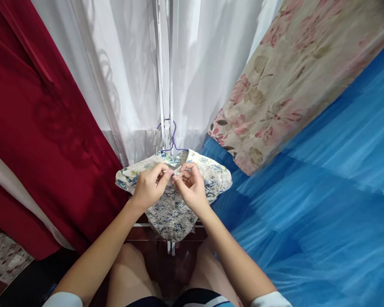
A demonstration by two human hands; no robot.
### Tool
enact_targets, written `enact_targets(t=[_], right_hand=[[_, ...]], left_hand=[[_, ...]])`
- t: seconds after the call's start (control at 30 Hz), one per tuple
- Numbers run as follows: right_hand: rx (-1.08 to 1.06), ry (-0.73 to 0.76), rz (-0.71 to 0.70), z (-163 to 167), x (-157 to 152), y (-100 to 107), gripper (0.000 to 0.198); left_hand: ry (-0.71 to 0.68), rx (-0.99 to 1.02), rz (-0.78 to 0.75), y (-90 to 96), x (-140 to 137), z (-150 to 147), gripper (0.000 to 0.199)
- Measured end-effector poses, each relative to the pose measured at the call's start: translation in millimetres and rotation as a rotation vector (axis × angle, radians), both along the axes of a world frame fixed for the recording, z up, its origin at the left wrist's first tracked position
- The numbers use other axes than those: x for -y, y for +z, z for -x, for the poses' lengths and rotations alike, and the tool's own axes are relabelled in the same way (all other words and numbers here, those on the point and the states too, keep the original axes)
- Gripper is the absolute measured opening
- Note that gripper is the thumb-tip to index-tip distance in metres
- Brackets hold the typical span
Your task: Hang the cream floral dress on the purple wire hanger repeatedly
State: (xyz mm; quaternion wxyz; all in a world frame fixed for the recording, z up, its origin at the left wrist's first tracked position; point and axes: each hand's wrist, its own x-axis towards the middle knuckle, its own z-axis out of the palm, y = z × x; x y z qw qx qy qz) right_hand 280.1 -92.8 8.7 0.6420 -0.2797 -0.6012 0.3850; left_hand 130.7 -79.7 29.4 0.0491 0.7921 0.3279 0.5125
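Note:
A white shirt [176, 213] with a blue and yellow floral print hangs in front of me on a purple hanger [174, 140]. Both hands meet at the upper front of the shirt, just below the neck opening. Thumb and fingers of my left hand [151, 185] pinch one side of the front edge. My right hand [192, 185] pinches the other side, its thumb close to the left thumb. A small dark spot shows between the fingertips, too small to name. The shirt's lower part hangs loose beneath my wrists.
White vertical poles [164, 76] stand behind the hanger, before a white curtain [124, 64]. Red cloth [67, 140] hangs at the left. On the right are a floral cloth [262, 106] and layered blue tulle [323, 204]. My bare legs [131, 273] are below.

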Motion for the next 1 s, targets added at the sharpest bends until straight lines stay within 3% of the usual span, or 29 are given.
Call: enact_targets(t=[0.17,0.33,0.43,0.53,0.67,0.77,0.9,1.0], right_hand=[[0.089,-0.075,-0.019,10.9,-14.7,-12.7,0.024],[0.264,0.001,0.023,-0.9,-6.3,-31.2,0.019],[0.354,0.03,0.032,-8.7,6.3,-39.7,0.016],[0.49,0.062,0.044,-11.6,11.3,-45.5,0.02],[0.551,-0.007,0.162,-22.2,7.2,-59.9,0.064],[0.406,-0.156,0.285,-44.4,5.9,-84.2,0.074],[0.106,-0.37,0.419,-79.7,13.3,-128.3,0.08],[0.09,-0.314,0.582,-93.4,26.4,-144.8,0.08]], left_hand=[[0.091,0.343,-0.015,8.8,-10.1,2.2,0.015],[0.203,0.791,-0.022,10.7,-50.4,53.8,0.023],[0.239,1.145,0.237,-14.0,-79.6,92.4,0.026],[0.214,1.434,0.583,-52.0,-96.6,105.5,0.034],[0.116,1.431,0.904,-97.5,-91.7,79.3,0.023],[-0.012,1.333,1.106,-118.6,-72.9,51.3,0.013],[-0.21,1.183,1.199,-122.8,-44.3,26.0,0.018],[-0.38,1.08,1.055,-111.0,-22.2,7.8,0.028]])
